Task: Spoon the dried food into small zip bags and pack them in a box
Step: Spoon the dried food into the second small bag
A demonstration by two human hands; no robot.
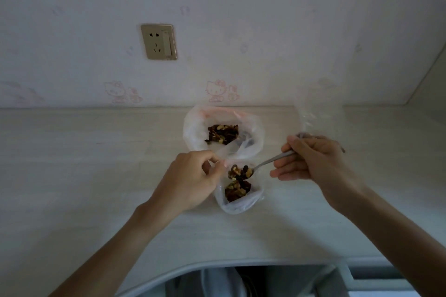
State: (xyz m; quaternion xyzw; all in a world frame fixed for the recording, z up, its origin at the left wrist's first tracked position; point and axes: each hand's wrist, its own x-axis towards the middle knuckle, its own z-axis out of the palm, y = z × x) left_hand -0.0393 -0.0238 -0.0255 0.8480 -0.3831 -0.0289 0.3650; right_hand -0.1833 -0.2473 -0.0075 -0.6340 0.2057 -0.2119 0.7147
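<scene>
A large clear plastic bag (253, 137) lies open at the back of the pale desk, with dark and yellow dried food (223, 134) inside. In front of it sits a small zip bag (237, 206) partly filled with the same mix. My left hand (193, 181) pinches the small bag's rim at its left side and holds it open. My right hand (311, 158) grips the handle of a metal spoon (268, 161). The spoon's bowl is heaped with dried food (240, 171) and hovers over the small bag's mouth.
The desk (96, 176) meets a wall with cartoon stickers and a wall socket (159, 41). A clear plastic wrapper (313, 108) stands at the back right, behind my right hand. The desk's curved front edge (217, 264) runs near my body.
</scene>
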